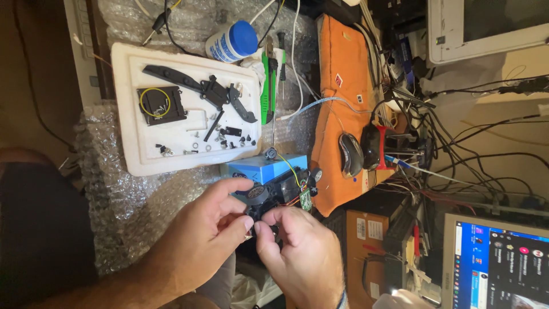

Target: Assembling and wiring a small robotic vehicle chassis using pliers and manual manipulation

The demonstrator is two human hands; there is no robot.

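My left hand point(200, 240) and my right hand point(303, 257) meet at the lower middle and together grip a small black device point(264, 200) with a round grey part on top. Thumbs and forefingers pinch its near side. A small green circuit board point(306, 200) hangs from the device by red and yellow wires. Behind it stands a light blue box point(260, 167). The lower part of the device is hidden by my fingers.
A white foam tray point(128, 114) holds black plastic parts, a dark square piece with a yellow ring, and several small screws. Beyond it lie a blue-capped white jar point(231, 41) and a green utility knife point(267, 86). An orange pad point(343, 74), two mice, tangled cables and a monitor point(497, 263) fill the right.
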